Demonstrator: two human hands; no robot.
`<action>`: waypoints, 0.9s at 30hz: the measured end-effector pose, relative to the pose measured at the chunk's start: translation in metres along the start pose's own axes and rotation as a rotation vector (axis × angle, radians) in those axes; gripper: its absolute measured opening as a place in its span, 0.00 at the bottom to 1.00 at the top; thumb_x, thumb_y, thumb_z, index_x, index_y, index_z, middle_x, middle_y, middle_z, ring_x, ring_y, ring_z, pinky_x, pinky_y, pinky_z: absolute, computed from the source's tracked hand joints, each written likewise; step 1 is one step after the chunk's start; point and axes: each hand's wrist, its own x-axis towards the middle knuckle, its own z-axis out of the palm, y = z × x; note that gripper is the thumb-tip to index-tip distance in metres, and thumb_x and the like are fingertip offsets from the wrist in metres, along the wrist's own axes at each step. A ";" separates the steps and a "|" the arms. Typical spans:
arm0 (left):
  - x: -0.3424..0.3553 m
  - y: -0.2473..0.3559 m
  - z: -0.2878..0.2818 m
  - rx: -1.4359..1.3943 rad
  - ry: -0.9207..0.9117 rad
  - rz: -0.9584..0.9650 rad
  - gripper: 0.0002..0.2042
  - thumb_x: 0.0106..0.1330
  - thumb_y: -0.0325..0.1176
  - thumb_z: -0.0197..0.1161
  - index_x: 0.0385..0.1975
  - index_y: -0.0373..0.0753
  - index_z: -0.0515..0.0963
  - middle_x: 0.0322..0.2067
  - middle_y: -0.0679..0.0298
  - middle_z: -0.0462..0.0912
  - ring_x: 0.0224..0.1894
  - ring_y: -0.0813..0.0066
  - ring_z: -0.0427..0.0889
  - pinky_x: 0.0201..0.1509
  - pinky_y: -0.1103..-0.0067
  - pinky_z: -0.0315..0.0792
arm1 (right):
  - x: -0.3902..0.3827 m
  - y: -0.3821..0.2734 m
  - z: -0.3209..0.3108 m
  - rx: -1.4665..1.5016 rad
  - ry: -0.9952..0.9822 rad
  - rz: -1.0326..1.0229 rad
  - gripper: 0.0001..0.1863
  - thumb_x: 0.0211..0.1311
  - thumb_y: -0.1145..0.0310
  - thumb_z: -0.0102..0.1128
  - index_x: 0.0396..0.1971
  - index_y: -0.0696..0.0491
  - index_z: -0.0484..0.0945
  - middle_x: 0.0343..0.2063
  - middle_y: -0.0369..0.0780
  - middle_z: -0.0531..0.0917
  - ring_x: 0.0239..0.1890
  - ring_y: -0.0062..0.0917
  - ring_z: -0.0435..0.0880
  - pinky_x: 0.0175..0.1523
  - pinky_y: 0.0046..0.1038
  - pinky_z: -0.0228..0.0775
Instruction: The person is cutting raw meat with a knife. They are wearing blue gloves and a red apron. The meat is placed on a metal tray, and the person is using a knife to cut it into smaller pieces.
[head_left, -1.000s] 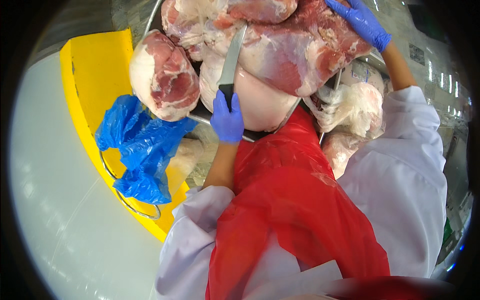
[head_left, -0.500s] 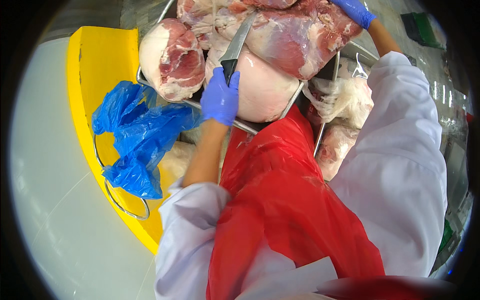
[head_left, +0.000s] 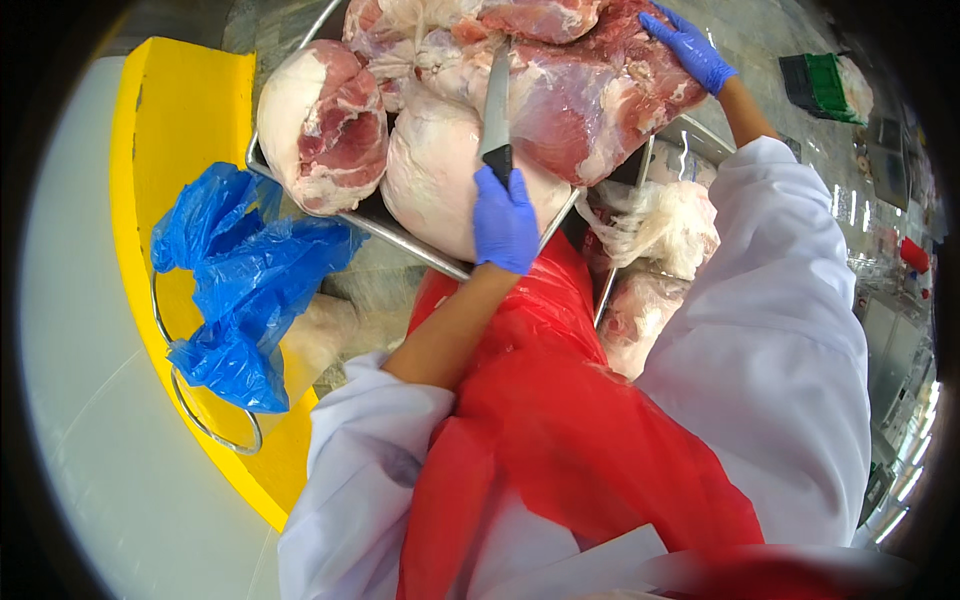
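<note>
Violet gloves (head_left: 507,235) go with white sleeves (head_left: 757,300) and a red apron (head_left: 585,430).

Left hand (head_left: 506,228), knife (head_left: 497,108) farther right

Top meat (head_left: 545,17) cropped, knife handle (head_left: 498,160) partly hidden

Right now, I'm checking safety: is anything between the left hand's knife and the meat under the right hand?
Nothing visible: the knife in the left hand overlaps the meat in view, blade contact unclear; the right hand is at the meat's right end.
</note>
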 end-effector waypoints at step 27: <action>-0.010 0.124 0.140 -0.423 -0.083 -0.434 0.32 0.79 0.45 0.50 0.66 0.22 0.48 0.55 0.32 0.75 0.52 0.41 0.81 0.55 0.61 0.75 | 0.007 0.005 -0.001 0.024 -0.026 -0.081 0.36 0.74 0.45 0.56 0.70 0.55 0.69 0.63 0.43 0.79 0.61 0.29 0.76 0.66 0.32 0.68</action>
